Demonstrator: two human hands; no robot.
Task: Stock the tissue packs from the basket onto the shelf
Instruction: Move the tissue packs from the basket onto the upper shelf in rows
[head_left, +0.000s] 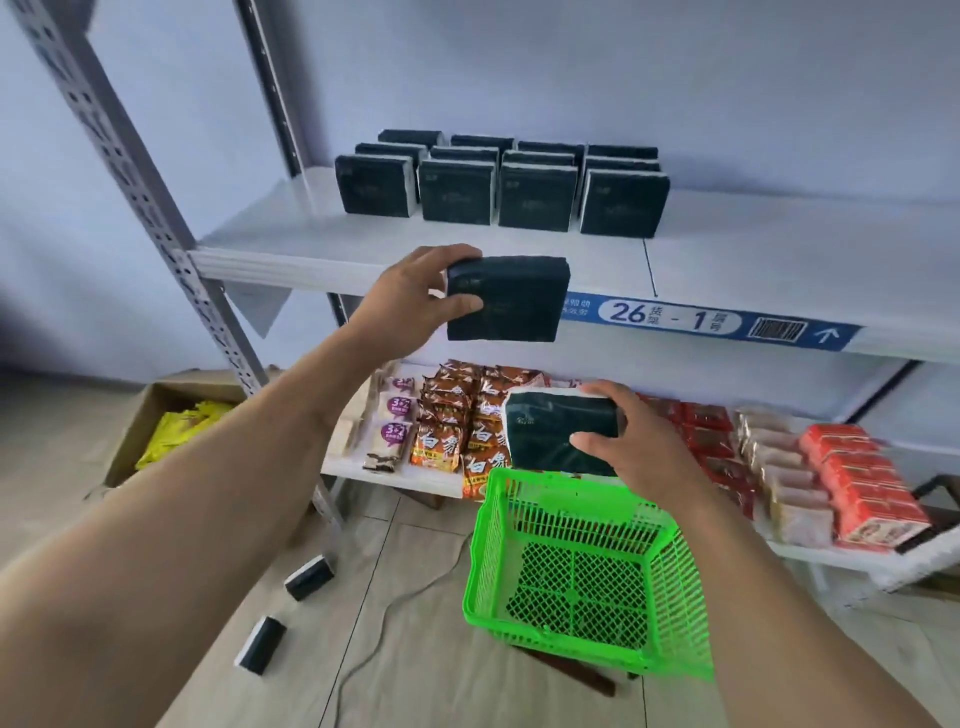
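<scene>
My left hand (415, 296) grips a dark green tissue pack (514, 301) by its left end, held in the air just in front of the white upper shelf (291, 249). My right hand (639, 441) holds a second dark tissue pack (550, 426) above the far rim of the green plastic basket (670, 587), whose mesh bottom shows bare. Several matching packs (498, 182) stand upright in rows at the back of the upper shelf.
The lower shelf (395, 480) carries snack packets and red boxes (857, 483). Two dark packs (306, 577) lie on the floor at the left beside a cable. A cardboard box with yellow packets (171, 431) sits by the grey shelf upright (156, 208).
</scene>
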